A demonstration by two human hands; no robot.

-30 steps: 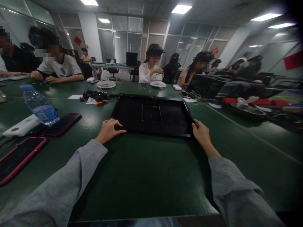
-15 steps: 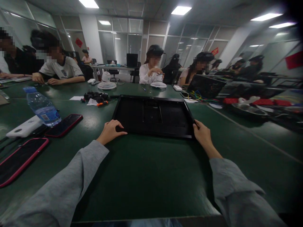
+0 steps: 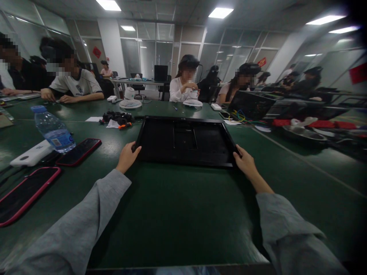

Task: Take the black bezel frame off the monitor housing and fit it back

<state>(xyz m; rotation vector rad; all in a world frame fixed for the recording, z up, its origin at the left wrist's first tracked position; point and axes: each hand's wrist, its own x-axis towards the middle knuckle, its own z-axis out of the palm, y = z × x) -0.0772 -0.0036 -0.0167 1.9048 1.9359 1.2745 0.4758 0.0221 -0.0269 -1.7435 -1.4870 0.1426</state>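
A black rectangular monitor back cover [image 3: 186,140] lies flat on the green table [image 3: 177,214], hollow side up. My left hand [image 3: 127,156] grips its near left corner, fingers curled around the edge. At the near right corner, my right hand [image 3: 245,162] holds the rim the same way. Both arms wear grey sleeves.
To the left lie a water bottle [image 3: 53,130], a white power bank [image 3: 30,153], a red-edged phone [image 3: 78,151] and a pink-edged tablet [image 3: 23,194]. Black parts and an orange tool [image 3: 117,118] sit behind the cover. Small white fans [image 3: 129,103] and several seated people line the far side.
My left hand has shifted from resting on the cover's front edge to gripping its left corner. The right hand has stayed on the right corner.
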